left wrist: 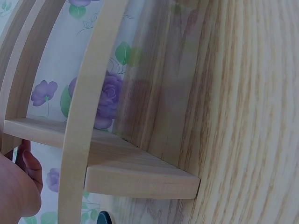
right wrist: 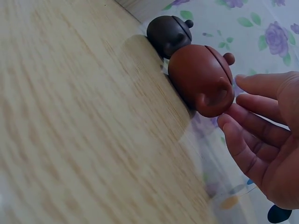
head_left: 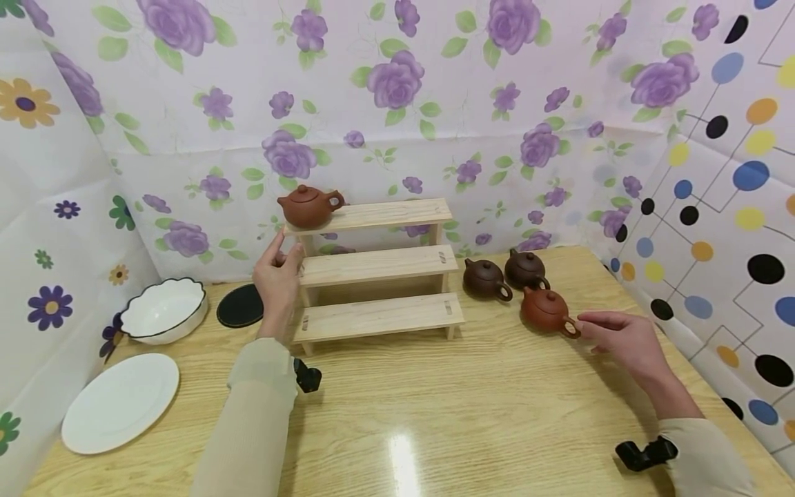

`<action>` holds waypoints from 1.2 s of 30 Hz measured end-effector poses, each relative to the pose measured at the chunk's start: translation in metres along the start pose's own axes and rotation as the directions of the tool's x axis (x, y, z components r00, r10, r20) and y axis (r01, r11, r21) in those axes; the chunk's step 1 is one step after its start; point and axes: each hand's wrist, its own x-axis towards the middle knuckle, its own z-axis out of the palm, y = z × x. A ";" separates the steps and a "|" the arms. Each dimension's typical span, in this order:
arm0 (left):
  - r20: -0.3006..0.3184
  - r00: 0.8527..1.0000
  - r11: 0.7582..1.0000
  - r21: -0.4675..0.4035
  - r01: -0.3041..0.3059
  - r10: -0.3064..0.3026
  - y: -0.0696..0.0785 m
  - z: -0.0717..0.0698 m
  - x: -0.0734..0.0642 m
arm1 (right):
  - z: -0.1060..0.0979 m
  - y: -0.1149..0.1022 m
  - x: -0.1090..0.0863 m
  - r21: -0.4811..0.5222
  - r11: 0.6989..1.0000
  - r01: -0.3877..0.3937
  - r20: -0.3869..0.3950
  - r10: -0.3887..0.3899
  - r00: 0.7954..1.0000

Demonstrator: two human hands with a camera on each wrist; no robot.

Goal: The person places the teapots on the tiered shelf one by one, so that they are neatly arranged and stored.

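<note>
A three-tier wooden shelf (head_left: pixel 377 266) stands mid-table. A reddish-brown teapot (head_left: pixel 309 206) sits at the left end of its top tier. My left hand (head_left: pixel 279 255) hovers by the shelf's left post just below that teapot, fingers loose and holding nothing; the left wrist view shows only its edge (left wrist: pixel 18 186) beside the shelf boards (left wrist: pixel 140 175). To the right of the shelf, another reddish teapot (head_left: pixel 545 309) stands on the table. My right hand (head_left: pixel 586 326) reaches its handle with straightened fingertips (right wrist: pixel 233 105), not closed round it. The same teapot (right wrist: pixel 198 77) fills the right wrist view.
Two dark brown teapots (head_left: pixel 486 278) (head_left: pixel 525 268) stand behind the reddish one, close to the shelf's right side. A white bowl (head_left: pixel 164 309), a white plate (head_left: pixel 121 402) and a black coaster (head_left: pixel 240 305) lie at the left. Patterned backdrop sheets wall the table on three sides.
</note>
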 end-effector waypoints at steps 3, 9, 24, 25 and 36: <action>-0.001 1.000 1.000 -0.005 -0.001 0.001 -0.001 0.000 0.000 | 0.000 0.000 0.000 -0.020 1.000 -0.011 0.015 0.011 1.000; 0.011 1.000 1.000 -0.018 -0.005 0.005 -0.001 -0.002 -0.001 | 0.004 0.001 0.003 -0.050 0.997 -0.061 0.069 0.064 0.996; 0.019 1.000 0.999 -0.038 0.002 -0.001 0.000 -0.001 -0.002 | 0.010 0.009 0.007 -0.033 0.999 -0.043 0.077 0.046 0.996; 0.020 1.000 0.999 -0.037 0.000 0.000 0.000 0.000 -0.002 | 0.010 0.008 0.007 -0.031 0.999 -0.039 0.078 0.041 0.996; 0.021 1.000 1.000 -0.019 0.007 -0.006 0.000 -0.002 -0.002 | 0.010 0.008 0.005 0.021 0.999 -0.029 0.081 0.027 0.996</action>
